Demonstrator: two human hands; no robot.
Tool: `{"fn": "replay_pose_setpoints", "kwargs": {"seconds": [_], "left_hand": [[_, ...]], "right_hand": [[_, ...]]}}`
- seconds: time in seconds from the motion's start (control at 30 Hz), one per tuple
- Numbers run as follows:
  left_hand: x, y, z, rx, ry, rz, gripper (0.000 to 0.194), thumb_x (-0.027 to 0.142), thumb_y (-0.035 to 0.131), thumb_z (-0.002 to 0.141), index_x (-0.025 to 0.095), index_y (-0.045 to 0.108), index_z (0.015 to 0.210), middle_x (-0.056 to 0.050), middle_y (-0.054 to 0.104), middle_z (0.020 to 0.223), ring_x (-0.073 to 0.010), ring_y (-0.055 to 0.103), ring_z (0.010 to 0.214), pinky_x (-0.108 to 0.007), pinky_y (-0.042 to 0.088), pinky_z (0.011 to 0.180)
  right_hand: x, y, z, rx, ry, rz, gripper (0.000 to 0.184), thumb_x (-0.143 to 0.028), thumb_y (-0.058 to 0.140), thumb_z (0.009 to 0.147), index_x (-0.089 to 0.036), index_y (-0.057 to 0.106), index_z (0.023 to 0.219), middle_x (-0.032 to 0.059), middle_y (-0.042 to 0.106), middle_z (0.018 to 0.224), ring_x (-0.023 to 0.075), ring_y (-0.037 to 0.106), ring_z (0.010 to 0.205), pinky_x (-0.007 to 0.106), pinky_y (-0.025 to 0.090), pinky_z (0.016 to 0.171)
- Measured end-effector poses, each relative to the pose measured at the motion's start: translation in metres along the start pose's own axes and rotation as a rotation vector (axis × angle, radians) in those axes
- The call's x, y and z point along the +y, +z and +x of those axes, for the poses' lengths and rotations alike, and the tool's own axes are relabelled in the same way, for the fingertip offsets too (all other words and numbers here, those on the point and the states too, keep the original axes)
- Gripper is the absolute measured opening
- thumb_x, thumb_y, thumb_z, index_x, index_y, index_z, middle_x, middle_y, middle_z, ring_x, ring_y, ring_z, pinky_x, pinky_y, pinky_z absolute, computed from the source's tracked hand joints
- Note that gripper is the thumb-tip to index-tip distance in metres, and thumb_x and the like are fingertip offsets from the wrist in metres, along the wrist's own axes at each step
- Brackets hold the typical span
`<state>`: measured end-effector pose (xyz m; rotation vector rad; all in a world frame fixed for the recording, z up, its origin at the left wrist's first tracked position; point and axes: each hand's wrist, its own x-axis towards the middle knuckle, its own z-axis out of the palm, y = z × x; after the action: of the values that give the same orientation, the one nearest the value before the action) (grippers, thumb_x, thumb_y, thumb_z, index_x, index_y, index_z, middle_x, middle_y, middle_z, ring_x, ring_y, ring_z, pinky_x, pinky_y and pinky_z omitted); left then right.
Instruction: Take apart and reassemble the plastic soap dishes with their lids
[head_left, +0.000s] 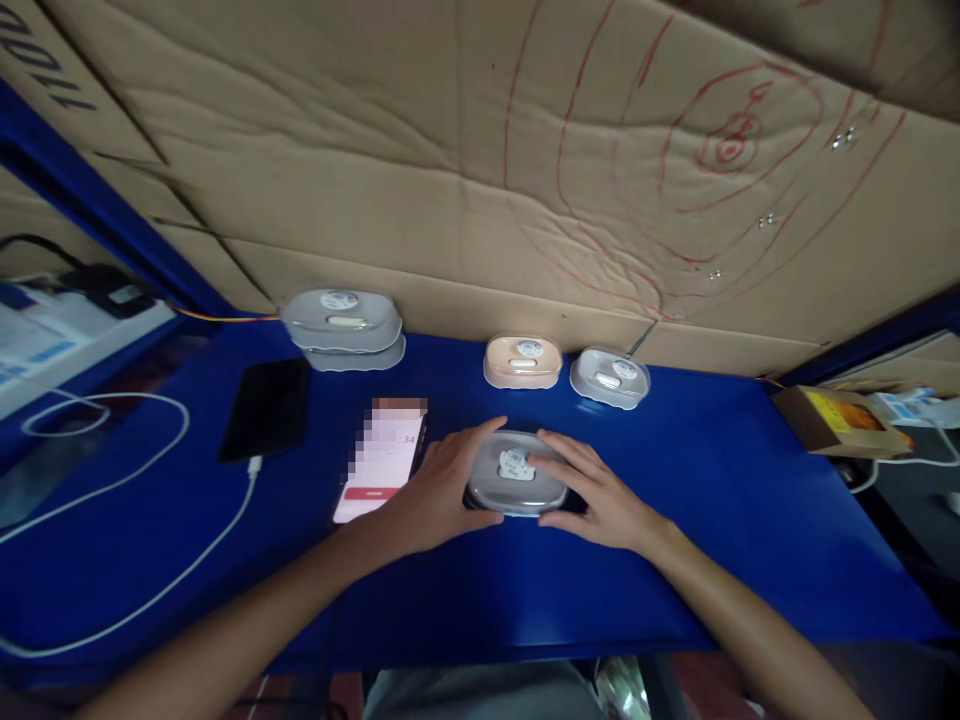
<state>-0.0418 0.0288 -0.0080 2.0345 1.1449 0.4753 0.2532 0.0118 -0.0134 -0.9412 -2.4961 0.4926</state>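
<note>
Near the middle of the blue table's (600, 600) front edge, a gray lidded container (517, 490) sits between two half-open, curved hands. The left hand (454, 485) spans its left side, thumb at the front; the right hand (592, 490) cups the right side, a fingertip by the lid's label. Just left of the left hand lies a lit phone (379, 465); farther toward the table's left edge, a dark phone (265, 410) has a white cable (244, 510). Along the back edge stand stacked gray containers (345, 330), a peach container (523, 362) and a small gray container (610, 378).
</note>
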Motion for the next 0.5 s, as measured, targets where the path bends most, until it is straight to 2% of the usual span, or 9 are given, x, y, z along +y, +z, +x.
{"fn": "replay_pose_setpoints", "kwargs": {"seconds": [0.1,0.23,0.4,0.5], "left_hand": [[0.0,-0.002,-0.003,-0.022,-0.008,-0.028,0.116,0.035,0.091,0.077,0.034,0.02,0.168,-0.017,0.046,0.164,-0.0424,0.048,0.146,-0.06,0.039,0.118],[-0.001,-0.011,-0.007,-0.087,-0.005,-0.058,0.123,0.037,0.095,0.072,0.037,0.02,0.169,-0.016,0.05,0.16,-0.044,0.051,0.144,-0.061,0.041,0.117],[0.001,-0.02,-0.009,-0.123,-0.017,-0.114,0.119,0.04,0.092,0.075,0.037,0.02,0.169,-0.015,0.046,0.164,-0.0424,0.047,0.149,-0.06,0.041,0.119],[0.003,-0.02,-0.009,-0.079,0.037,-0.129,0.114,0.047,0.09,0.078,0.036,0.022,0.168,-0.016,0.042,0.168,-0.0421,0.046,0.15,-0.059,0.04,0.121]], "right_hand": [[0.004,-0.003,-0.003,0.094,0.058,0.096,0.064,-0.051,0.062,0.104,-0.028,0.043,0.161,0.016,0.043,0.169,0.0314,0.044,0.156,0.053,0.045,0.123],[0.023,-0.011,-0.009,0.207,0.21,0.025,0.059,-0.047,0.065,0.103,-0.03,0.047,0.157,0.0148,0.043,0.168,0.0335,0.042,0.156,0.058,0.041,0.125],[0.039,-0.008,-0.012,0.196,0.322,-0.142,0.053,-0.045,0.062,0.104,-0.03,0.049,0.154,0.0157,0.043,0.167,0.0375,0.037,0.158,0.068,0.035,0.123],[0.029,-0.007,-0.01,0.196,0.271,-0.169,0.047,-0.044,0.054,0.108,-0.033,0.05,0.154,0.0128,0.045,0.167,0.0369,0.034,0.16,0.068,0.032,0.124]]}}
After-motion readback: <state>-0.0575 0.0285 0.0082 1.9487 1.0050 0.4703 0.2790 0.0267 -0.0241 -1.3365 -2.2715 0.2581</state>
